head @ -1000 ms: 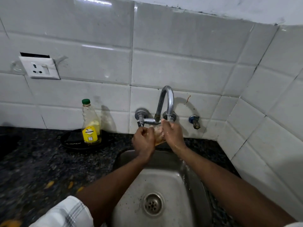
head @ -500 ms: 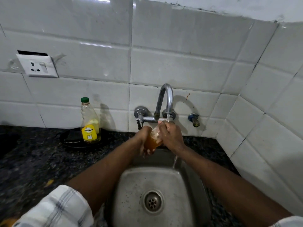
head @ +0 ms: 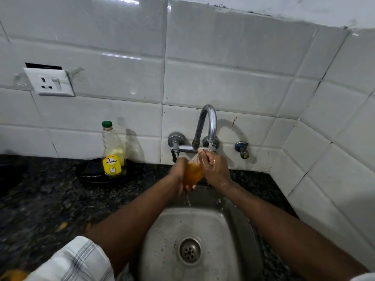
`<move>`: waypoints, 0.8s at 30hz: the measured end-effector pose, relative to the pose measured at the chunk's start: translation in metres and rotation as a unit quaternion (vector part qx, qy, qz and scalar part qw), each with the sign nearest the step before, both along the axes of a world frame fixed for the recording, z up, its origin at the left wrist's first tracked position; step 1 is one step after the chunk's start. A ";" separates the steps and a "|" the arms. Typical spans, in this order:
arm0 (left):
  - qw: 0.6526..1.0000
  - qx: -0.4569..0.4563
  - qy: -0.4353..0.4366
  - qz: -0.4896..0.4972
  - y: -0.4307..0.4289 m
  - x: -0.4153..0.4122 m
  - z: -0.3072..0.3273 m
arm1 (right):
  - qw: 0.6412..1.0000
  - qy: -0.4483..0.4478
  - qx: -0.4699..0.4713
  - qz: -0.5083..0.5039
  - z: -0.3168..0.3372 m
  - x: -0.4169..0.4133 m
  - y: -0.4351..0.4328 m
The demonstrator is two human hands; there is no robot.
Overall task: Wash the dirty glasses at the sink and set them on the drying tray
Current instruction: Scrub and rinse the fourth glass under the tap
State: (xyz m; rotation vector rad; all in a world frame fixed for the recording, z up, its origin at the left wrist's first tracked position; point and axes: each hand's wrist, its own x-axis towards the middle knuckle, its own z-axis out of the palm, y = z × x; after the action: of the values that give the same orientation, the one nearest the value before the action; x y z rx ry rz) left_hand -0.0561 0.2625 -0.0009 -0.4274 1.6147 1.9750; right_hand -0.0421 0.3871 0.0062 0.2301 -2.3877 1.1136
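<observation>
Under curved chrome tap (head: 207, 120), amber glass (head: 192, 173)

The rounded steel sink (head: 203, 226) sits near and right in the dark speckled stone counter (head: 40, 199). Behind it, the curved chrome tap (head: 207, 122) reaches over its far edge. Under the spout, the amber drinking glass (head: 191, 173) is gripped between the left hand (head: 178, 171) and the right hand (head: 215, 169). Far left, a clear green-capped plastic bottle (head: 112, 155) stands on a shallow black tray (head: 91, 177).

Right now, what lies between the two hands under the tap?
An amber-looking glass, gripped by the left hand and held near its rim by the right hand; head view.
</observation>
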 end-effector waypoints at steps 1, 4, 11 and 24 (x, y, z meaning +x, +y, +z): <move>0.994 -0.044 0.059 0.087 0.007 0.005 0.001 | 0.999 -0.010 -0.038 -0.026 0.000 -0.002 -0.002; 0.932 -0.113 0.244 0.242 0.017 0.010 -0.006 | 0.989 -0.032 -0.132 -0.052 0.008 -0.002 -0.008; 0.995 -0.058 0.061 0.049 -0.002 -0.009 0.003 | 0.996 -0.058 -0.053 0.037 0.000 0.004 0.002; 0.874 -0.224 0.357 0.244 0.003 0.000 -0.006 | 0.964 -0.136 -0.227 0.038 -0.004 0.002 -0.003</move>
State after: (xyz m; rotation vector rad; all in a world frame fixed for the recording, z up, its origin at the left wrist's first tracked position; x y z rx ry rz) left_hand -0.0562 0.2653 -0.0071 -0.3024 2.6830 2.2633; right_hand -0.0402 0.3839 0.0021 0.0092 -2.2793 1.7886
